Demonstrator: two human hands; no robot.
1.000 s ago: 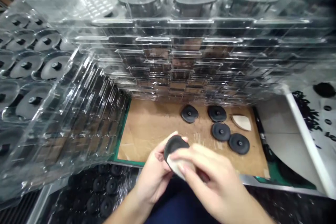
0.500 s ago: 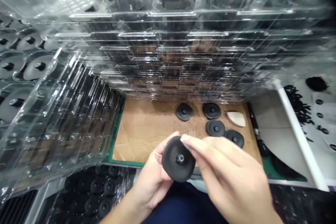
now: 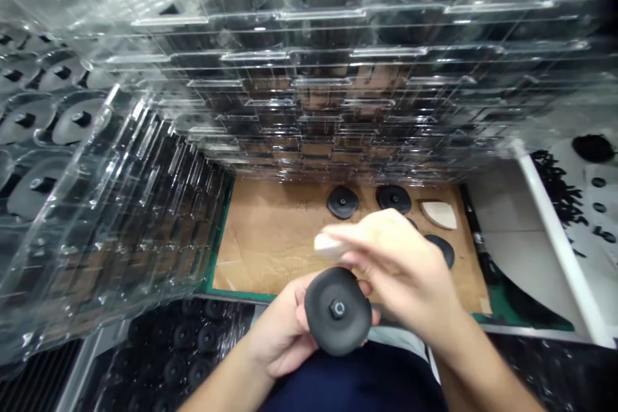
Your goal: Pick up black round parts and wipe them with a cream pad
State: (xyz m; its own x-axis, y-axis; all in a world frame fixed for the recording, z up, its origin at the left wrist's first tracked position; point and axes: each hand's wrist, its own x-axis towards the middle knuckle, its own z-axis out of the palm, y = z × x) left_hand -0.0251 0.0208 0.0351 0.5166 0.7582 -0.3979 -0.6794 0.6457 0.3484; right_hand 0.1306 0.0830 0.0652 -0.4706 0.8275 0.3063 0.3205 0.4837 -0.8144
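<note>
Background: clear trays (image 3: pixel 145 193) stacked left of and behind brown cardboard (image 3: pixel 270 232).
Left hand (image 3: pixel 290 335): curled partly closed, holding a black disc (image 3: pixel 338 312) from beneath.
Right hand (image 3: pixel 405 270): pinching a white pad (image 3: pixel 327 245), just off the disc.
Cardboard's right: loose discs (image 3: pixel 342 202), pale wedge (image 3: pixel 438 214).
Disc work: probably wiping; another pass would need the pad lowered.

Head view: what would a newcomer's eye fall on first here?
Tall stacks of clear trays rise at the back and left. Front and centre, the left hand holds a black disc, stub toward the camera, while the right hand pinches a small white piece just beyond it.
</note>
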